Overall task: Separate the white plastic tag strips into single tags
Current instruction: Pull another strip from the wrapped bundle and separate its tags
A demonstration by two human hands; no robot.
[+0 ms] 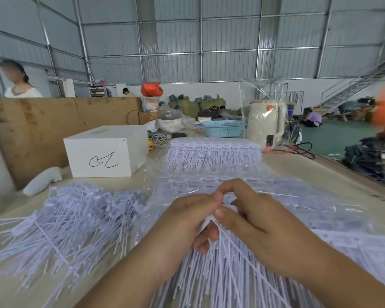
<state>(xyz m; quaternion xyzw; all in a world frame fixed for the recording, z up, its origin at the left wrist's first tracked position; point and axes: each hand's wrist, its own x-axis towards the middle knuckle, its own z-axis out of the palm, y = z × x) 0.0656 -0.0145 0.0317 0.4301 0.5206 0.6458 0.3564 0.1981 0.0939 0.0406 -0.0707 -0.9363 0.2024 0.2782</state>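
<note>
Tag strips are lying across the near half of the table (pixel 320 165), and one white plastic tag strip (pixel 211 258) is being worked between both hands at the centre, its thin tails fanning down toward the near edge. Judging from this, the separating step is under way: a single tag is being pulled or twisted off the strip's head end.

The left hand (pixel 187 221) is curling its fingers round the strip's top, thumb pressing from above. The right hand (pixel 253 214) is pinching at the same spot, its forefinger arching over to meet the left thumb; exactly which tag it is gripping is probably hidden behind the knuckles.

Next, the move is calling for a short snap apart at the joint, then dropping the freed tag onto the loose heap of single tags (pixel 71 216) lying to the left.

Further out, more unseparated strips (pixel 213 152) are sitting in clear plastic wrap toward the far side, with a white box (pixel 107 152) at far left and a cream electric kettle (pixel 265 121) at far right.
</note>
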